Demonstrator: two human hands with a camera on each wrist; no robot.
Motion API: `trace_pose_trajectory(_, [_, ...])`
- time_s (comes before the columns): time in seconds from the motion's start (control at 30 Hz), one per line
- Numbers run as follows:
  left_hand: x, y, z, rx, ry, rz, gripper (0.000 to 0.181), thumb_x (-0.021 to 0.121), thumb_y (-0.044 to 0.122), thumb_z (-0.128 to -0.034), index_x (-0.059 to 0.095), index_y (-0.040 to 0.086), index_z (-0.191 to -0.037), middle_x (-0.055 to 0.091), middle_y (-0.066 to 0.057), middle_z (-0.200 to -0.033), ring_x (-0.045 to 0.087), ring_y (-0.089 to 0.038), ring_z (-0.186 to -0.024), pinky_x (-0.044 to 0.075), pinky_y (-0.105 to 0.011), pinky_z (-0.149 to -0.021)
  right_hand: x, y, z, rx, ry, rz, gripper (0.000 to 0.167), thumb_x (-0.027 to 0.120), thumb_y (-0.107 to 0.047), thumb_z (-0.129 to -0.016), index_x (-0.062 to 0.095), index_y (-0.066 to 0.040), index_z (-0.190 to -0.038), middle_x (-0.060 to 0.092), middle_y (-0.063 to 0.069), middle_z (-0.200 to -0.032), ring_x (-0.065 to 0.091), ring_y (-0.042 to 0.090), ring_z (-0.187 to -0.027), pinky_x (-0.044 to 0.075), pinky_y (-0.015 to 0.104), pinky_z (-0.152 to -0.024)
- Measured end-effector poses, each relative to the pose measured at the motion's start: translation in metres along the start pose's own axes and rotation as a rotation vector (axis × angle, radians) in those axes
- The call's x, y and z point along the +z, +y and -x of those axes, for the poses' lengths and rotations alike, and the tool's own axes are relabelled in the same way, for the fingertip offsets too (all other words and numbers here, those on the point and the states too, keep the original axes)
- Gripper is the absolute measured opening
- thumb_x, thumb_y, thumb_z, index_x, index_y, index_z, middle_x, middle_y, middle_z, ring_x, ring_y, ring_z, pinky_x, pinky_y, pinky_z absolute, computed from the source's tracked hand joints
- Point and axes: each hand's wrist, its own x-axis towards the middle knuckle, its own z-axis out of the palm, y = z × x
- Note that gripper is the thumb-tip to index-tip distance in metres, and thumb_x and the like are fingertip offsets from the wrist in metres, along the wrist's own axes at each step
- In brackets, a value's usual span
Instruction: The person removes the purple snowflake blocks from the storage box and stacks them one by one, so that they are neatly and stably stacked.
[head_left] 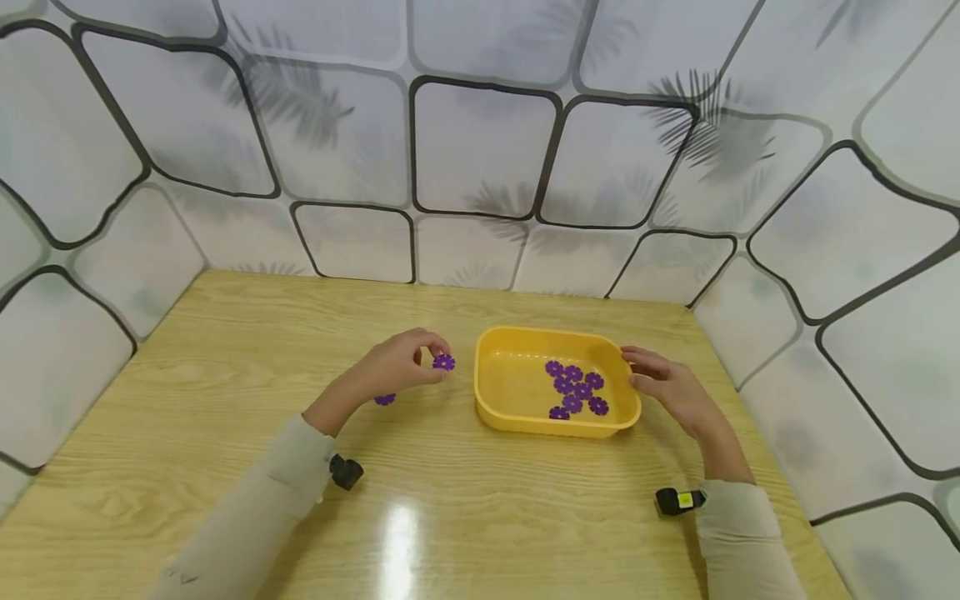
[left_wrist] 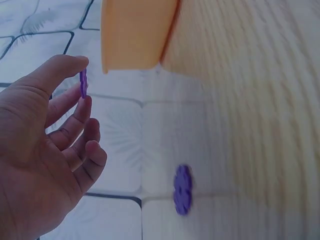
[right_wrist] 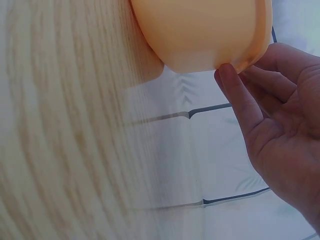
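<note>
Between thumb and fingertips, my left hand pinches a purple flower-shaped interlocking disc just left of the yellow plastic basket. The left wrist view shows this disc edge-on. Another purple disc lies on the table beneath the left wrist, partly hidden by it in the head view. My right hand holds the basket's right end at the rim, its thumb against the outer wall. Several matching discs lie inside the basket, mostly toward its right half.
The wood-grain table meets a patterned backdrop behind it and on both sides. Dark wrist cameras sit at both cuffs. A bright light reflection shows near the front of the table.
</note>
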Motion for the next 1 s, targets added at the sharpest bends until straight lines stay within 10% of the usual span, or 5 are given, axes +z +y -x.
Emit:
trace_pose_trajectory(0.5, [-0.011, -0.044, 0.033, -0.112, -0.031, -0.102, 0.033, 0.073, 0.027, -0.0918, 0.067, 0.013, -0.121, 0.063, -0.004, -0.114, 0.056, -0.018, -0.088, 0.048, -0.032, -0.071, 0.0, 0.001, 0.002, 0.009, 0.005, 0.018, 0.051, 0.059, -0.023, -0.104, 0.047, -0.004, -0.149, 0.034, 0.013, -0.162, 0.037, 0.04, -0.144, 0.04, 0.004, -0.092])
trace_pose_trajectory(1.0, [-0.017, -0.056, 0.047, -0.121, -0.042, -0.112, 0.028, 0.074, 0.025, -0.0907, 0.068, 0.014, -0.116, 0.065, -0.004, -0.111, 0.06, -0.019, -0.097, 0.05, -0.039, -0.081, 0.0, 0.0, -0.001, 0.008, 0.008, 0.017, 0.052, 0.058, -0.025, -0.104, 0.047, -0.004, -0.15, 0.034, 0.012, -0.162, 0.037, 0.04, -0.144, 0.041, 0.005, -0.093])
